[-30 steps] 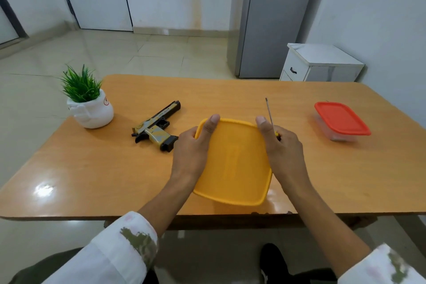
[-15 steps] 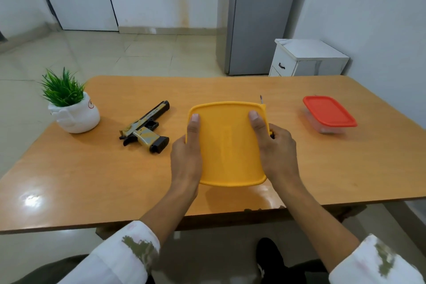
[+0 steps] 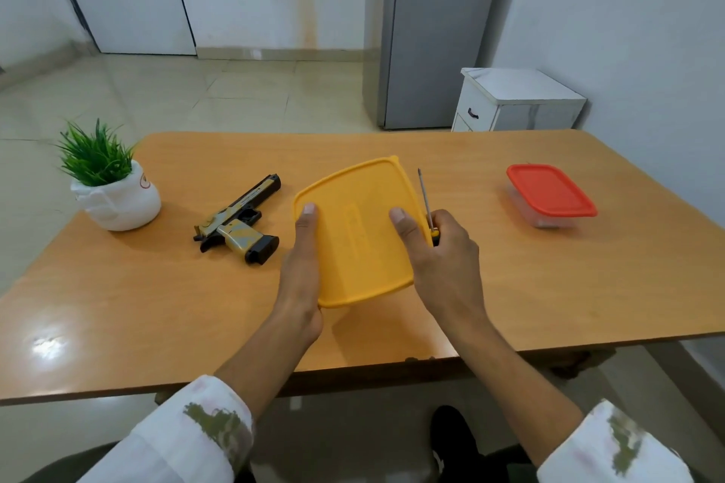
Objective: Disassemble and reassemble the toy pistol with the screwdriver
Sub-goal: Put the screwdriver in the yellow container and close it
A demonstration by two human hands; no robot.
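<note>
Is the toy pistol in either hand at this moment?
No, the toy pistol lies on the table, left of the yellow lid that the left hand and right hand both hold.

White sleeves end at mid-forearm: left sleeve (image 3: 176,443), right sleeve (image 3: 612,447). Each has an olive-green blotch near the cuff and faint pinkish marks. Forearms bare; left grip (image 3: 304,259) and right grip (image 3: 443,255) bare. Dark trousers (image 3: 66,465) at bottom edge. Black shoe (image 3: 451,439) with a small white mark.
</note>
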